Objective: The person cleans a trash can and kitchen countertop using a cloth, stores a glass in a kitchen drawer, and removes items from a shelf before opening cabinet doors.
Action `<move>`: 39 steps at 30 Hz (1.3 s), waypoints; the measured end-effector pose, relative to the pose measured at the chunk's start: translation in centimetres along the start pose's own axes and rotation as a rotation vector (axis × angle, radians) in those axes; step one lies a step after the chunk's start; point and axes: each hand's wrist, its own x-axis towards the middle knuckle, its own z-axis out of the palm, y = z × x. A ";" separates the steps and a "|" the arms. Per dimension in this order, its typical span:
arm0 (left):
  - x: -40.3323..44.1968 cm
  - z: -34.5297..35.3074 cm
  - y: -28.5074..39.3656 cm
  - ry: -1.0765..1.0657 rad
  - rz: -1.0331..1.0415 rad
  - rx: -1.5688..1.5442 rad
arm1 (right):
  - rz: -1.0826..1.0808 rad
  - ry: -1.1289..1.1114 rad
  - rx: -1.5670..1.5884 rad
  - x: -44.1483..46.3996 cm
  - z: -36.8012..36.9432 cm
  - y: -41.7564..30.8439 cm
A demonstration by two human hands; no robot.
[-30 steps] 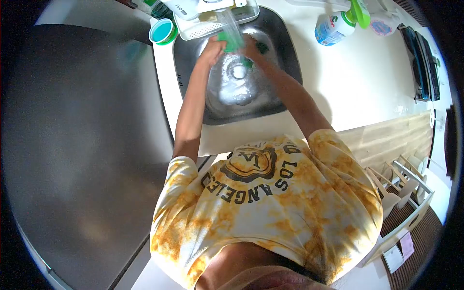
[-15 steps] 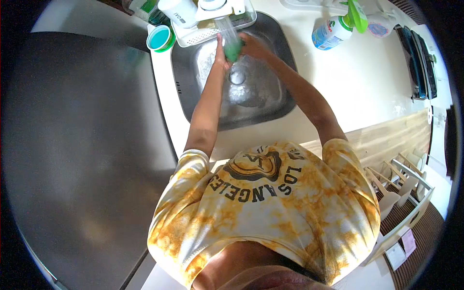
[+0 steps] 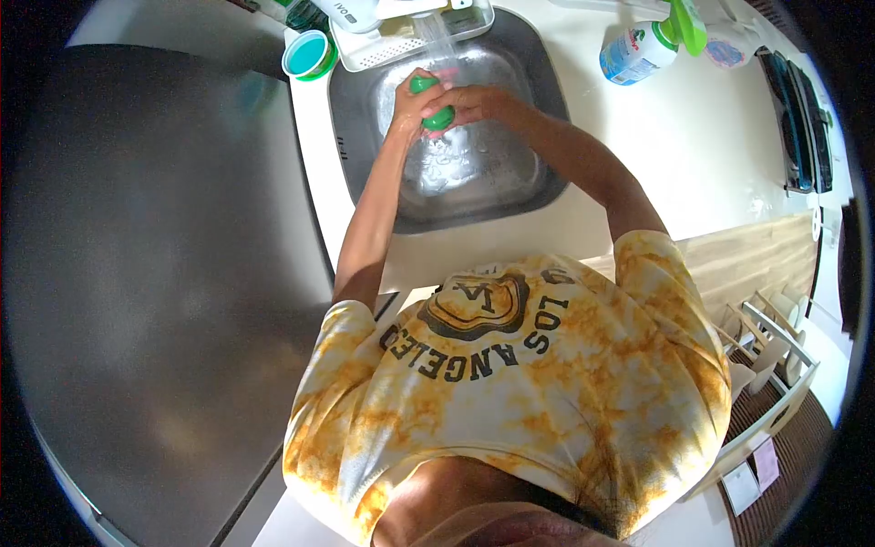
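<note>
A green object, rounded and shiny, is held between my two hands over the dark sink. My left hand wraps round it from the left, and my right hand presses its fingers across its middle, so green shows above and below them. What the object is cannot be made out. A clear stream of water falls just beyond my hands, near the white rack at the sink's far edge.
A teal-topped round tub stands left of the rack. To the right are a spray bottle with a green head and dark upright items. A large dark surface lies to the left.
The green object has come nearer to me, out from under the water stream. My right hand has closed over its middle, and my hands are now together.
</note>
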 end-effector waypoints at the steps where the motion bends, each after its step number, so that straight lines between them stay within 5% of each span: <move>1: -0.3 -0.1 0.2 0.004 0.034 0.048 | 0.100 0.011 0.107 0.2 1.3 -1.3; 3: -1.0 -0.4 1.0 0.029 0.058 0.064 | 0.440 0.084 0.259 0.1 4.2 -6.6; 6: -2.4 0.5 2.9 0.123 -0.010 0.082 | 0.500 -0.103 0.092 1.5 4.2 -5.9; 12: -2.8 0.5 3.7 0.230 0.041 -0.018 | 0.377 0.252 -0.337 1.2 6.5 -6.0; 15: -3.2 1.5 2.9 0.395 0.083 -0.051 | -0.199 0.560 -0.888 1.7 6.8 -1.4; 18: -3.5 0.7 0.1 0.579 0.064 -0.108 | -0.133 0.413 -0.947 1.8 4.6 3.8; 19: -3.4 0.6 -1.4 0.631 0.041 -0.161 | 0.069 0.224 -1.216 0.7 5.2 0.8; 21: -3.4 0.2 -1.6 0.699 0.010 -0.270 | -0.088 0.199 -1.191 1.2 3.6 0.8; 24: -3.2 -1.3 -0.6 0.863 0.246 -0.020 | -0.103 -0.270 -0.765 0.4 -3.2 -1.2; 26: -5.0 -2.6 0.2 0.820 0.262 0.134 | 0.123 -0.202 -0.189 -0.6 -5.8 -1.8; 27: -5.0 -3.1 0.2 0.785 0.297 0.140 | 0.293 0.097 0.143 -0.7 -6.7 -2.2; 30: -6.2 -4.2 0.8 0.607 0.265 0.276 | 0.460 0.133 0.352 0.0 -6.4 -8.6; 32: -7.3 -4.7 0.6 0.520 0.327 0.504 | 0.421 0.225 -0.139 -0.3 -5.8 -12.7; 34: -9.2 -3.1 2.4 0.509 0.253 0.664 | 0.377 0.577 -0.837 -0.1 -4.2 -17.2; 36: -10.6 -1.7 2.9 0.507 0.324 0.831 | -0.240 0.680 -1.198 0.6 -7.3 -16.5; 39: -11.8 -0.4 3.2 0.503 0.555 1.021 | -0.283 0.489 -1.400 1.4 -8.5 -14.2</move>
